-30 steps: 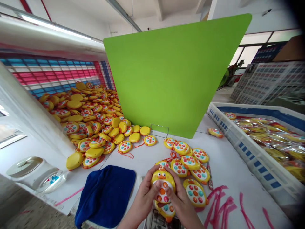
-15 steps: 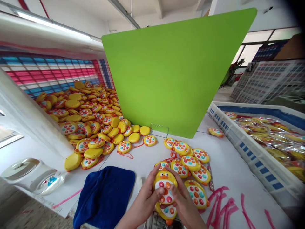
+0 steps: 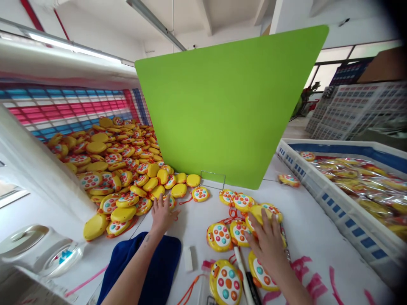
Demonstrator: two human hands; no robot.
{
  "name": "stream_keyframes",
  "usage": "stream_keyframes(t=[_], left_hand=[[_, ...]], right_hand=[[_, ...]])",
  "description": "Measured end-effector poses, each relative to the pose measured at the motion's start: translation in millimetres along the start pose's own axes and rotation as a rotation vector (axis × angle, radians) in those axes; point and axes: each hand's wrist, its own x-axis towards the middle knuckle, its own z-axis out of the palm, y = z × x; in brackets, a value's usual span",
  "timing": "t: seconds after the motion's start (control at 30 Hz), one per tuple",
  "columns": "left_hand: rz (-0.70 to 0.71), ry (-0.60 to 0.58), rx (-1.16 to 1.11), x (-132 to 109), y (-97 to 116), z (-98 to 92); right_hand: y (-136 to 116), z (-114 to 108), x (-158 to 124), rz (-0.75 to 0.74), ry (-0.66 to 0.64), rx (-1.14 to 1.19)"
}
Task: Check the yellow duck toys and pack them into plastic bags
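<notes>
My left hand [image 3: 163,215] reaches to the front of a big pile of yellow duck-shaped button toys [image 3: 123,214], fingers spread. Its fingertips partly cover one toy [image 3: 172,203]; whether they touch it I cannot tell. Over a cluster of the same toys on the right, my right hand [image 3: 267,237] stretches out with fingers apart, hiding some of them. Beside it, two toys [image 3: 220,236] lie buttons up. Nearest to me is a toy [image 3: 226,283] with coloured buttons, next to a white pen [image 3: 242,273] and a black pen [image 3: 254,290].
A green board [image 3: 219,110] stands across the table's back. A white crate [image 3: 330,207] on the right holds bagged toys. A dark blue cloth [image 3: 165,262], a white block [image 3: 188,259], pink strips [image 3: 313,284] and a clear plastic jar [image 3: 41,250] lie about.
Both hands have let go of the duck toy held at the front and moved apart: the left toward the pile, the right over the cluster. The view has shifted slightly.
</notes>
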Motion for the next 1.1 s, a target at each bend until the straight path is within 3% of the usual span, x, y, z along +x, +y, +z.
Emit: stream_keyframes(t=[0.17, 0.37, 0.43, 0.53, 0.67, 0.83, 0.93, 1.03, 1.1], left_hand=[[0.063, -0.039, -0.02, 8.9, -16.1, 4.9], [0.086, 0.026, -0.107, -5.4, -31.1, -9.6], [0.086, 0.06, -0.158, -11.8, -34.0, -15.8], [0.079, 0.099, -0.258, -21.0, -32.3, -25.2], [0.071, 0.13, -0.413, -29.4, -21.6, -36.9], [0.096, 0.129, -0.575, -39.5, 0.5, -45.8], [0.179, 0.03, -0.697, -55.0, 26.4, -45.5], [0.328, -0.132, -0.781, -78.0, 59.0, -42.0], [0.449, -0.173, -0.764, -94.2, 77.4, -39.5]], right_hand=[[27.1, 15.1, 11.1, -0.06, -0.09, -0.268], [47.0, 16.9, 28.2, 0.042, -0.099, -0.261], [35.7, 15.2, 26.5, 0.021, -0.051, -0.159], [1.4, 12.0, 16.7, -0.004, -0.047, 0.173], [-47.7, 11.4, 0.0, 0.099, -0.226, 0.631], [-85.1, 22.6, -13.4, 0.303, -0.364, 0.995], [-103.7, 29.6, -13.2, 0.417, -0.416, 1.146], [-120.2, 31.2, -6.6, 0.56, -0.48, 1.349], [-126.1, 28.9, -1.6, 0.649, -0.485, 1.468]])
